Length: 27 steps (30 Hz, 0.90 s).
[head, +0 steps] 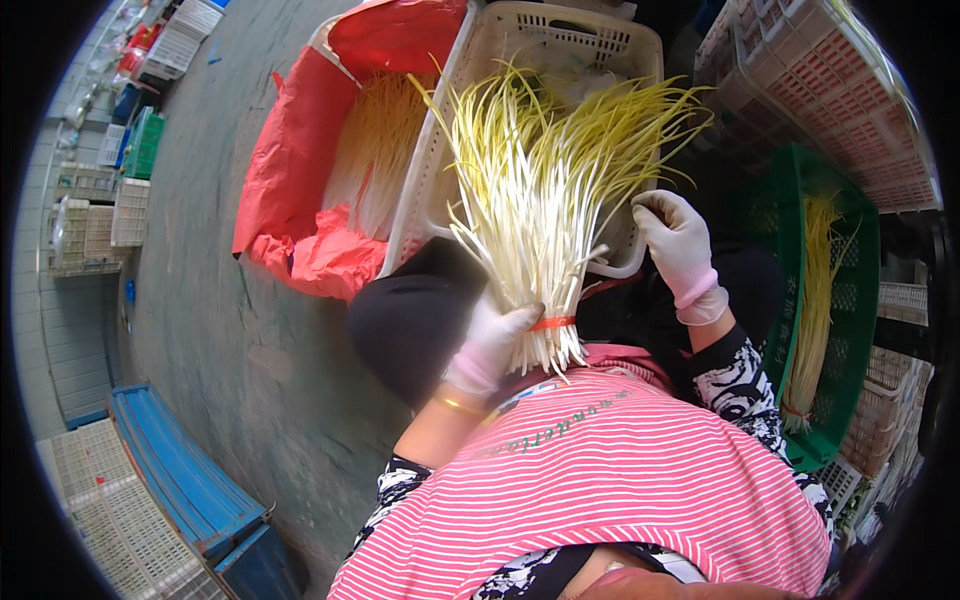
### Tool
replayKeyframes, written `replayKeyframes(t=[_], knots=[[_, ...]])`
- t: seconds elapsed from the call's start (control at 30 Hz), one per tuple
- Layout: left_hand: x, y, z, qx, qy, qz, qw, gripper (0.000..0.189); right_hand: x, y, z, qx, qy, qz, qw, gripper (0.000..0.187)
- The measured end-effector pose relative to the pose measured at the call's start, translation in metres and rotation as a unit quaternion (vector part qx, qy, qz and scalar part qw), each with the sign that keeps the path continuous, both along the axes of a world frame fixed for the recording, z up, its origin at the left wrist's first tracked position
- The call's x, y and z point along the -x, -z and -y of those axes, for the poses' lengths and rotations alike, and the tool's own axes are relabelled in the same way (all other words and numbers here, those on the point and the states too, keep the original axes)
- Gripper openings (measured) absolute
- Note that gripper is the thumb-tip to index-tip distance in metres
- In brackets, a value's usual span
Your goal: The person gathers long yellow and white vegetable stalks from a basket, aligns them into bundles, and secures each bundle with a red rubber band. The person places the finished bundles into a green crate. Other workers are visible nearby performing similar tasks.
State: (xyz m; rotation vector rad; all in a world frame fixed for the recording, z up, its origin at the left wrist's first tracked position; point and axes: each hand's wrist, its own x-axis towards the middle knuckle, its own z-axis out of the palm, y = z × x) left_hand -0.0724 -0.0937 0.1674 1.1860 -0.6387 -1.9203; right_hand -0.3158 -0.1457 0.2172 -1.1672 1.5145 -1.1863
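Note:
My left hand point(491, 341), in a white glove, grips a thick bundle of yellow blanched chives point(534, 225) near its cut ends. A red band point(555, 323) circles the white stalks beside my thumb. The yellow leaf tips fan out over a white plastic crate point(652, 56) in front of my knees. To the right of the bundle, my gloved right hand point(679, 244) is raised, its fingers curled in towards the thumb. Whether anything thin is pinched there cannot be made out.
More chives point(371, 165) lie in a crate lined with red paper point(289, 157) at left. A green crate point(840, 300) on the right holds another banded bundle point(814, 322). White crates point(832, 90) are stacked at upper right. A blue metal piece point(180, 457) stands at lower left.

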Motion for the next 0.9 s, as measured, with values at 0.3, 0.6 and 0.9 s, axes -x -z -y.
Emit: replayKeyframes(t=[0.3,0.6,0.9], knots=[[-0.006,0.001,-0.007,0.018,0.014,-0.023,0.999,0.066,-0.045,0.007,0.015,0.173,-0.333,-0.374,0.848,0.015],[-0.008,0.015,-0.006,0.046,-0.004,-0.014,0.999,0.055,0.037,0.010,0.043,0.072,0.114,-0.119,0.984,0.016],[-0.004,0.018,-0.008,0.087,-0.020,-0.015,0.996,0.055,-0.036,0.001,0.013,-0.171,-0.282,-0.355,0.875,0.025]])
